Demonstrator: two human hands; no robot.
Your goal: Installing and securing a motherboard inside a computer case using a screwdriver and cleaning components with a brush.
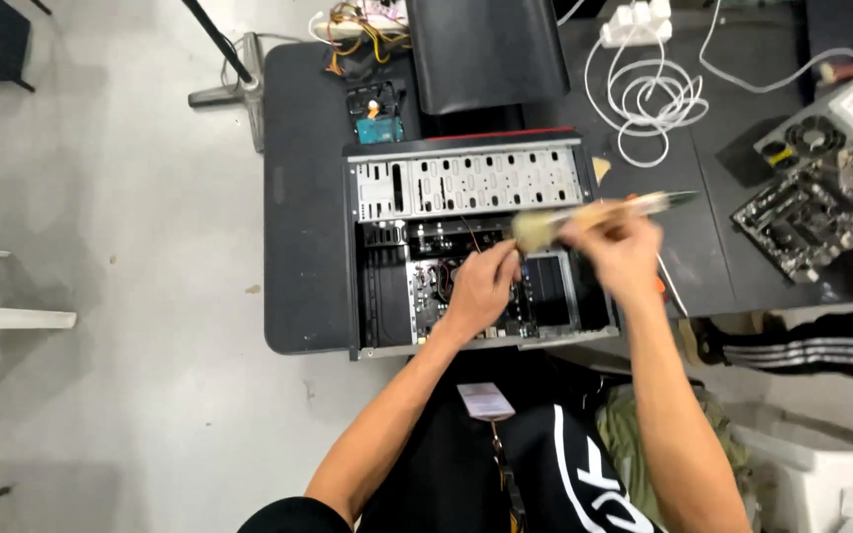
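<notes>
White cable coil (pixel 656 99) lies beyond computer case (pixel 471 183).

Two bare forearms, no sleeves reaching the wrists, nothing worn on either. Left hand (pixel 481 286) and right hand (pixel 624 252) uncovered, no gloves, the right one blurred. Black top at the near edge, dark short sleeve over the left shoulder. Black garment across the lap with bold white lettering on the right side. Pale rectangular badge (pixel 485 400) hanging at the chest on a dark strap with a thin yellowish line.
</notes>
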